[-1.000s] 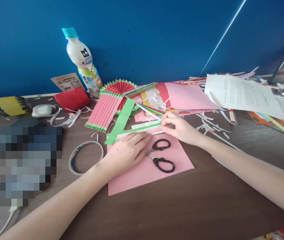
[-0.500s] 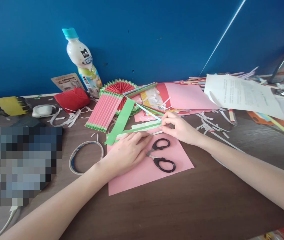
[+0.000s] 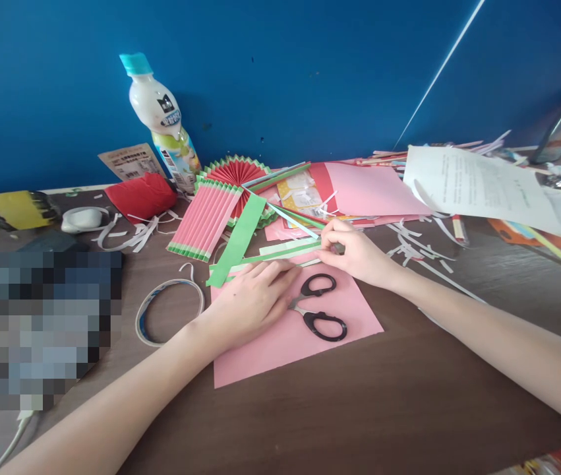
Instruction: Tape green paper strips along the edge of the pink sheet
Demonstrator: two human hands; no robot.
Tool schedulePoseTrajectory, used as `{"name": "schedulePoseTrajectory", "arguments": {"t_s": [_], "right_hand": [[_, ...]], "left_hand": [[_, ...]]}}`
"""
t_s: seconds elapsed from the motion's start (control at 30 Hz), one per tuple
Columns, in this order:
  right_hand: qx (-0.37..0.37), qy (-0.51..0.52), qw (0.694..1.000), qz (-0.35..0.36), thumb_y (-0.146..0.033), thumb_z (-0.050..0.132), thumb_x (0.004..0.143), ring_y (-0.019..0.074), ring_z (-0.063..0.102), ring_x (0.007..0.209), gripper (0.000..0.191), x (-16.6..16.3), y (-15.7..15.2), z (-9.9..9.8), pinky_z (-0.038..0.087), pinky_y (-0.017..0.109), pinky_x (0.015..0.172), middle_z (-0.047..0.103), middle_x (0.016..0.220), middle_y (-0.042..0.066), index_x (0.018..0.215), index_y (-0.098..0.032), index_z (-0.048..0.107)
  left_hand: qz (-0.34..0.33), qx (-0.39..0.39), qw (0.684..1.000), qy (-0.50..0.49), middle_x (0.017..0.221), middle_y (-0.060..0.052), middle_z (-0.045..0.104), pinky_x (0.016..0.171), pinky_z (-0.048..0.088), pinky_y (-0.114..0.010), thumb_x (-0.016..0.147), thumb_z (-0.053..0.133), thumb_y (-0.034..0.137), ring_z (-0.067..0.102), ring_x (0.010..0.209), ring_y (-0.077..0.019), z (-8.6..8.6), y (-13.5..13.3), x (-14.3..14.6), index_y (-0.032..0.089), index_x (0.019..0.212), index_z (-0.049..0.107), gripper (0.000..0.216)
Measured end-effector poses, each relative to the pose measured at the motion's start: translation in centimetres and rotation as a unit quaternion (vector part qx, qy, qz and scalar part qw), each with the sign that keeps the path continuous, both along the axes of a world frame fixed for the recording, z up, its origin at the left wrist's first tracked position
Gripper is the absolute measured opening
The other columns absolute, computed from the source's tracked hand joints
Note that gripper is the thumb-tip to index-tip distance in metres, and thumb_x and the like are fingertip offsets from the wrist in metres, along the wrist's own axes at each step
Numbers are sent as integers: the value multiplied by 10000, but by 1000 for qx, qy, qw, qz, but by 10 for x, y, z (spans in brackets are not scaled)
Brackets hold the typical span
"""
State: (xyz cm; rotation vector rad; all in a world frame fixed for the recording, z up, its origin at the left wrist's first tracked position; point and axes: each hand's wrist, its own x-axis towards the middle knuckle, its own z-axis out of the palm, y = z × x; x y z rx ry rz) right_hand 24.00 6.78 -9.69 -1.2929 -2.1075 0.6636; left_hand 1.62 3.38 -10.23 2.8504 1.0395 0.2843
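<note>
My left hand (image 3: 253, 300) lies flat, fingers stretched out, pressing on a pink paper sheet (image 3: 290, 343) on the brown table. My right hand (image 3: 354, 253) pinches the right end of a thin green paper strip (image 3: 285, 252) that runs along the sheet's far edge. Black-handled scissors (image 3: 320, 307) rest on the pink sheet between the two hands, touching the left fingertips. A wider green strip (image 3: 240, 236) lies slanted just beyond the left hand.
A pleated pink fan piece (image 3: 206, 221) and a red-and-green paper rosette (image 3: 235, 173) lie behind. A bottle (image 3: 161, 122) leans on the blue wall. A tape ring (image 3: 169, 310) sits left; white printed paper (image 3: 478, 188), pink sheets (image 3: 369, 191) and scraps lie right. Cables sit far left.
</note>
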Motion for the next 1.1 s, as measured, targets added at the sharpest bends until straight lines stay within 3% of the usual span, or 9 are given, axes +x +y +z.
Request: {"name": "schedulePoseTrajectory", "arguments": {"t_s": [1.1], "right_hand": [[86, -72, 994, -15, -167, 540, 763, 234, 431, 886, 273, -1, 0, -13, 395, 382, 748, 460, 810, 53, 618, -222, 315]], "left_hand": [[-1, 4, 1000, -10, 1250, -60, 515, 968, 404, -390, 928, 338, 291, 496, 1121, -213, 0, 0, 1, 210, 1280, 459, 381]]}}
